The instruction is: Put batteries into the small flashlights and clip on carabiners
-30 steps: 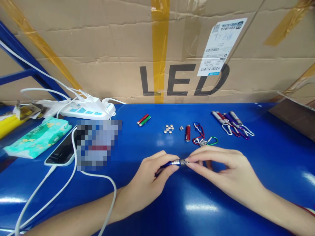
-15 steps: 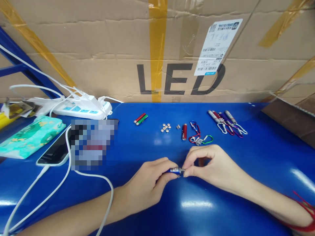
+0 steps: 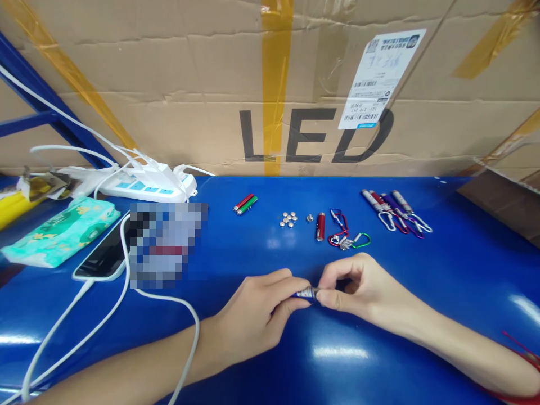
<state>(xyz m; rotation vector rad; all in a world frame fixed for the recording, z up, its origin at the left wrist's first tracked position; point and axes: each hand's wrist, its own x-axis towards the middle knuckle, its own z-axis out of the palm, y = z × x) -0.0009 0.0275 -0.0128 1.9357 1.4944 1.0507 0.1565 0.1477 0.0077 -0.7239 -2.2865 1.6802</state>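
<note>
My left hand (image 3: pixel 257 309) is closed round a small blue flashlight tube (image 3: pixel 304 293) with a pale label, its end pointing right. Thumb and forefinger of my right hand (image 3: pixel 365 289) pinch a small metal end piece (image 3: pixel 315 293) at that end, mostly hidden by the fingertips. Beyond the hands stands a red tube (image 3: pixel 320 227), beside several button cells (image 3: pixel 288 220) and a small metal cap (image 3: pixel 310 218). A red carabiner (image 3: pixel 345 225) and a green carabiner (image 3: pixel 361 241) lie just right of the tube.
Several keychain flashlights (image 3: pixel 388 205) with carabiners lie at the back right. Red and green tubes (image 3: pixel 245 204) rest back left. A power strip (image 3: pixel 164 191), tissue pack (image 3: pixel 63 230), phone (image 3: pixel 103 253) and white cable (image 3: pixel 192 315) fill the left. A large carton (image 3: pixel 202 84) stands behind.
My right fingertips have come closer to the blue tube, and less of the metal end piece shows. The whole view has shifted slightly, so everything appears a little further right.
</note>
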